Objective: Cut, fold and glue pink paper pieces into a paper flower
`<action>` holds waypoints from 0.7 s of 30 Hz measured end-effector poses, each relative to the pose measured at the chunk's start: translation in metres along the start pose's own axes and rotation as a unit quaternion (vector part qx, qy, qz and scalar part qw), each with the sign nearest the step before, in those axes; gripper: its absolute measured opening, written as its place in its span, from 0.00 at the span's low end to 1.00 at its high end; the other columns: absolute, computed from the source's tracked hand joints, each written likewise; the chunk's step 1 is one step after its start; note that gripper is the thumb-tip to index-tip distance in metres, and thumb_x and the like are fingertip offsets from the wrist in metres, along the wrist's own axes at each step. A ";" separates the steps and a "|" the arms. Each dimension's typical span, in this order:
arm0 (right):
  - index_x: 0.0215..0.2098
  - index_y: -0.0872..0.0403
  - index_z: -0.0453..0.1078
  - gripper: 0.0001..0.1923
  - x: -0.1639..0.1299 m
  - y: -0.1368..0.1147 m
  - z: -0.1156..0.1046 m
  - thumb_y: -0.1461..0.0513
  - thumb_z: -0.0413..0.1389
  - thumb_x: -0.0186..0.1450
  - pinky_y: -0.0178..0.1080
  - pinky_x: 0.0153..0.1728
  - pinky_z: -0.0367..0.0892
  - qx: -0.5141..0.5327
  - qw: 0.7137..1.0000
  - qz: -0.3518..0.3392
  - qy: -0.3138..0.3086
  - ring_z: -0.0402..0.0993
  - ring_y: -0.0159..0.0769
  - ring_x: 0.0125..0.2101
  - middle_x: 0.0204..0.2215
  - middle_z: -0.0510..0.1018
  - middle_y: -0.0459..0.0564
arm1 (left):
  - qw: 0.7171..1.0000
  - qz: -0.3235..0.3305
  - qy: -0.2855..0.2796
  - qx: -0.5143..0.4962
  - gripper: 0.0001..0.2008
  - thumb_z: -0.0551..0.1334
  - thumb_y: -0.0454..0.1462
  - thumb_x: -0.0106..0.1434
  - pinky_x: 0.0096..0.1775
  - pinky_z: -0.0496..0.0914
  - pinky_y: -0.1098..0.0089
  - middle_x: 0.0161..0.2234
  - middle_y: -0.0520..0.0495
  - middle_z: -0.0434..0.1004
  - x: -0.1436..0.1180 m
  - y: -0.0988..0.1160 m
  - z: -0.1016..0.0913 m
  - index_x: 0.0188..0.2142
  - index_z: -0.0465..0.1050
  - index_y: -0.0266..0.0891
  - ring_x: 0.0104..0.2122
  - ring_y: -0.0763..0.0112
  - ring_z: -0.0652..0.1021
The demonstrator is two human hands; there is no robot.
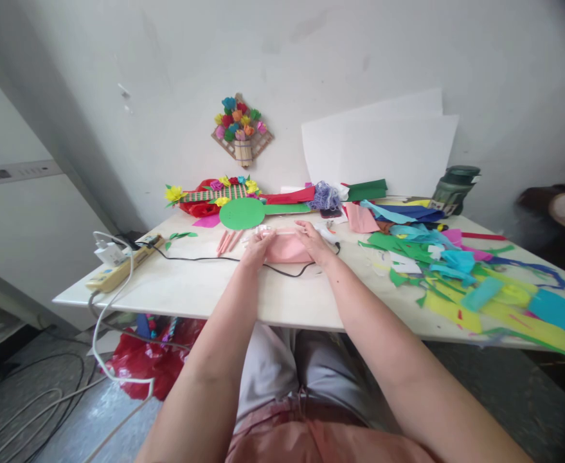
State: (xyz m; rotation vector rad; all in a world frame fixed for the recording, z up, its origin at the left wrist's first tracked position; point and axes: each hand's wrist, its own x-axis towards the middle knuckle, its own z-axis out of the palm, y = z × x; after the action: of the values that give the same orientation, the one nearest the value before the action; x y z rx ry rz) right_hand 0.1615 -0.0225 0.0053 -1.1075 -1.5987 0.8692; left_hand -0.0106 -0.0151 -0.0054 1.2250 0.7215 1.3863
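Observation:
A pink sheet of paper lies flat on the white table in front of me. My left hand presses on its left edge with fingers spread. On the paper's right side rests my right hand, palm down. Several rolled pink paper sticks lie just left of the sheet. A green paper disc sits behind it.
A black cable runs from a power strip at the left edge to under the sheet. Coloured paper scraps cover the right side. Paper flowers, a green jar and white sheets stand at the back.

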 end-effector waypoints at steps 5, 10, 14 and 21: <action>0.57 0.52 0.57 0.25 0.003 0.006 0.001 0.55 0.49 0.62 0.41 0.50 0.60 0.008 0.999 -0.031 -0.001 0.65 0.37 0.50 0.54 0.66 0.54 | 1.000 -0.005 -0.021 0.004 0.18 0.69 0.48 0.46 0.35 0.68 0.71 0.25 0.48 0.76 0.003 -0.004 -0.004 0.28 0.73 0.35 0.33 0.66 0.77; 0.50 0.52 0.62 0.23 0.010 0.015 0.004 0.55 0.54 0.57 0.40 0.43 0.64 0.036 0.998 -0.043 0.038 0.69 0.36 0.40 0.43 0.72 0.52 | 1.000 -0.002 -0.018 -0.004 0.18 0.70 0.47 0.46 0.35 0.69 0.70 0.26 0.47 0.77 0.002 -0.005 -0.004 0.30 0.74 0.35 0.32 0.66 0.77; 0.34 0.53 0.66 0.15 0.014 0.015 0.006 0.54 0.58 0.51 0.37 0.33 0.65 0.065 0.994 -0.036 0.085 0.69 0.34 0.30 0.30 0.73 0.47 | 1.000 -0.005 0.008 -0.020 0.18 0.71 0.46 0.44 0.34 0.69 0.70 0.24 0.47 0.76 0.001 -0.003 -0.002 0.29 0.74 0.34 0.30 0.66 0.77; 0.23 0.53 0.68 0.13 0.015 0.010 0.007 0.55 0.62 0.45 0.37 0.28 0.63 0.093 0.987 -0.025 0.126 0.66 0.33 0.24 0.20 0.72 0.44 | 0.999 -0.004 0.029 -0.045 0.16 0.73 0.43 0.41 0.31 0.67 0.72 0.20 0.51 0.74 0.002 -0.002 -0.001 0.22 0.73 0.34 0.24 0.72 0.75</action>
State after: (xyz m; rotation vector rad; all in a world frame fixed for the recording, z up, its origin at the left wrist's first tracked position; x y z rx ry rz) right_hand 0.1555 -0.0053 -0.0015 -0.9978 -1.3047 0.7936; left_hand -0.0109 -0.0127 -0.0070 1.1130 0.6965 1.4372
